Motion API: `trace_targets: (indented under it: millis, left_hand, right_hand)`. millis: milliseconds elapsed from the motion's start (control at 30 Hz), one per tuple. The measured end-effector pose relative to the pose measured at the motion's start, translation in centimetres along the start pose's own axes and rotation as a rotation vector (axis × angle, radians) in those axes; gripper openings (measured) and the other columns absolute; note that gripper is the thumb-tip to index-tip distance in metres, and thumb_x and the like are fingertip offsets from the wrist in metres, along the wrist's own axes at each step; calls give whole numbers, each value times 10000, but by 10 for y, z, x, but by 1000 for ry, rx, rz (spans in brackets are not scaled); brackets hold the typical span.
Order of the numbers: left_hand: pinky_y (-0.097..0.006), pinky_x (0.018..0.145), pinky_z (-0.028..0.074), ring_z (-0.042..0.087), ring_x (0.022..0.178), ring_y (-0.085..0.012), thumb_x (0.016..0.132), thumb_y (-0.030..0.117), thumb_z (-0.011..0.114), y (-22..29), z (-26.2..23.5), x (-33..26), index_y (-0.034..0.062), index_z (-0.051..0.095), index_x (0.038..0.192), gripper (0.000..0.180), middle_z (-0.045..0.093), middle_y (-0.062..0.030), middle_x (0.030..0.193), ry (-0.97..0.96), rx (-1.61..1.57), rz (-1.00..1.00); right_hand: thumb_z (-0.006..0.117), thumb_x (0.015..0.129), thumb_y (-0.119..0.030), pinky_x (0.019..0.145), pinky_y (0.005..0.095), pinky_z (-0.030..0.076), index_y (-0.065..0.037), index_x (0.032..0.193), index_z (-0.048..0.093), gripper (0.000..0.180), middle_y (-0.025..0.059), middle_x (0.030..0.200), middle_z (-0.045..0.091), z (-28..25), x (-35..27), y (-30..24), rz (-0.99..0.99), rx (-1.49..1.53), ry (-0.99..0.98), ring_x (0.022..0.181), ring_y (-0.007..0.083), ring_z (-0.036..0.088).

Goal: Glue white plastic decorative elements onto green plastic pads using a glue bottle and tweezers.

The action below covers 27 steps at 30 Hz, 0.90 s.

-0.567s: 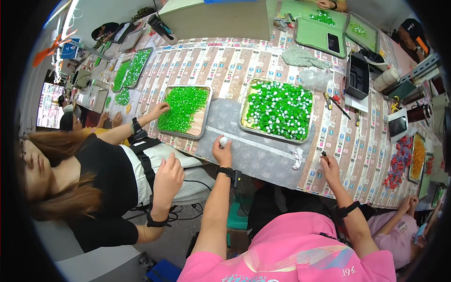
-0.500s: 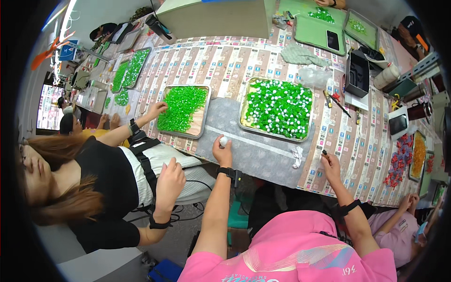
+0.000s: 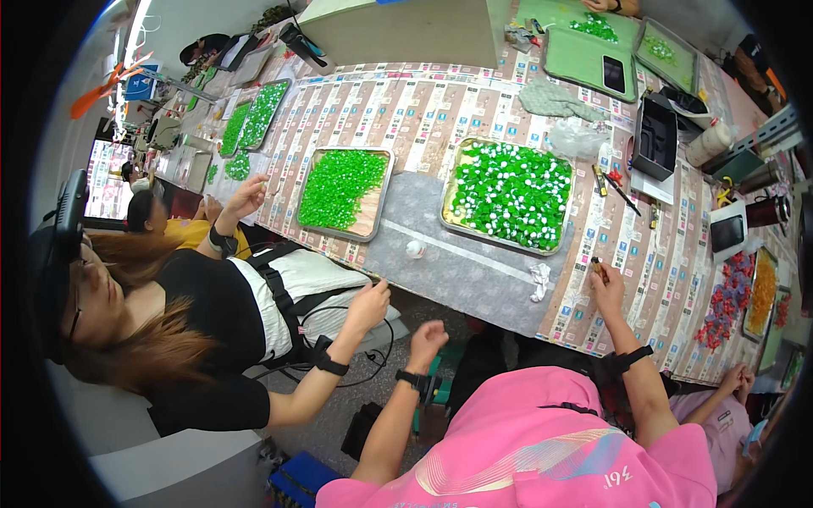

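A small white rounded object (image 3: 415, 249) rests on the grey mat (image 3: 461, 275), close to its left part. My left hand (image 3: 429, 343) is below the table's front edge, its fingers curled in and nothing visible in them. Over the patterned table cover, my right hand (image 3: 607, 292) pinches a short thin dark-and-brown piece (image 3: 600, 269) whose kind is unclear. In front of me a metal tray (image 3: 500, 243) is filled with small green and white pieces. A crumpled white tissue (image 3: 539, 282) lies between that tray and the front edge.
To the left, a co-worker (image 3: 207, 330) sits beside another tray (image 3: 385, 190) of green pieces, one hand near the table edge. Right of my tray lie a cutter (image 3: 600, 180) and a pen-like tool (image 3: 625, 196). Beyond them stands a black box (image 3: 655, 135); red pieces (image 3: 724, 296) lie farther right.
My left hand has let go of the white rounded object on the mat and drawn back toward me. My right hand still holds its small piece. The co-worker's hands have shifted.
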<state>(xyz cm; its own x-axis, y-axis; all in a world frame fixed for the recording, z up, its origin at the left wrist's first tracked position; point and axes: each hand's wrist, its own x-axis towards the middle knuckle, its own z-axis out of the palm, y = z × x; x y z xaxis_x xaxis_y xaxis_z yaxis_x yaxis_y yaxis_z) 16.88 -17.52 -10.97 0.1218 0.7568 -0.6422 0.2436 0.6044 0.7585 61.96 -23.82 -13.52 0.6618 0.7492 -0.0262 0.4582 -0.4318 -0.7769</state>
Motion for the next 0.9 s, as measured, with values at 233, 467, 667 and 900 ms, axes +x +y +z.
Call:
trace_targets:
  millis: [233, 467, 667, 900]
  left_hand:
    - [-272, 747, 485, 610, 902, -137, 804, 133, 723, -63, -35, -100, 57, 596, 1172, 396, 643, -43, 1020, -5, 126, -345]
    - [-319, 808, 488, 617, 966, -160, 794, 133, 721, -104, -44, -183, 72, 562, 1223, 462, 645, -39, 1066, 298, -92, -540]
    - [-321, 828, 488, 629, 947, -140, 812, 116, 701, -108, -22, -224, 85, 561, 1223, 436, 653, -27, 1060, 424, -252, -564]
    - [-344, 885, 468, 621, 974, -156, 835, 120, 680, -123, -26, -225, 78, 543, 1240, 430, 649, -36, 1078, 424, -329, -695]
  right_hand:
    - [708, 728, -21, 619, 262, 459, -17, 923, 617, 215, 51, 803, 585, 3, 15, 10, 109, 96, -114, 685, 134, 529]
    - [656, 772, -104, 931, 420, 382, -20, 1082, 559, 336, 163, 1048, 554, -3, 19, 14, -104, -178, 23, 1029, 330, 510]
    - [607, 791, -55, 960, 433, 344, -12, 1094, 554, 310, 173, 1113, 511, -7, 18, -43, -278, -160, -17, 1083, 345, 458]
    - [579, 798, -2, 764, 351, 439, -9, 1024, 560, 227, 151, 984, 524, 4, -25, -123, -333, 97, -386, 856, 280, 538]
